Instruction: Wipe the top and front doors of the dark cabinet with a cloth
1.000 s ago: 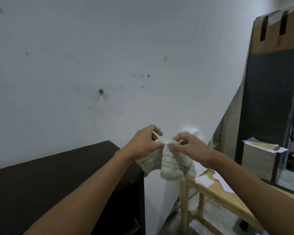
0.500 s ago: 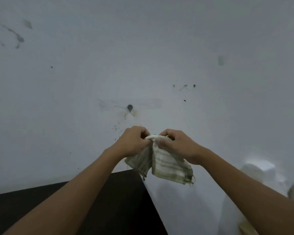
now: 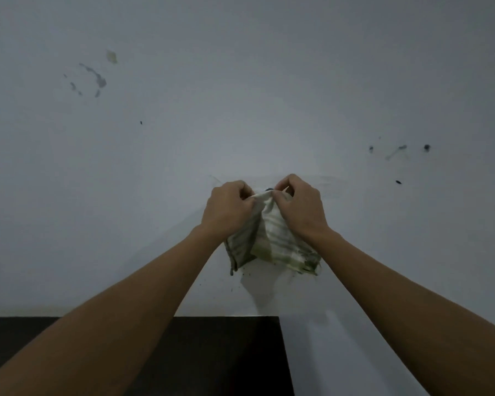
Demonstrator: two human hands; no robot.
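Most of what I see is the pale wall, marked with grey smears at the upper left, a few dark specks on the right and a scatter of fine spots lower down. Below it lies the dark cabinet: its flat top fills the bottom of my view, its back edge meets the wall, and its right edge runs down just right of centre. My two bare forearms reach up and forward from the lower corners, crossing over the cabinet top and coming close together in front of the wall. My left hand is turned knuckles-up, fingers curled into a fist round the upper left part of the cloth, thumb pressed along its top fold. My right hand sits just beside it, also knuckles-up, fingertips pinching the same top edge, so the two hands nearly touch. The cloth is a pale, green-striped rag, bunched at the top between my hands and hanging down beneath them in loose folds with a frayed lower right corner. It is held in the air, above the cabinet top and apart from it.
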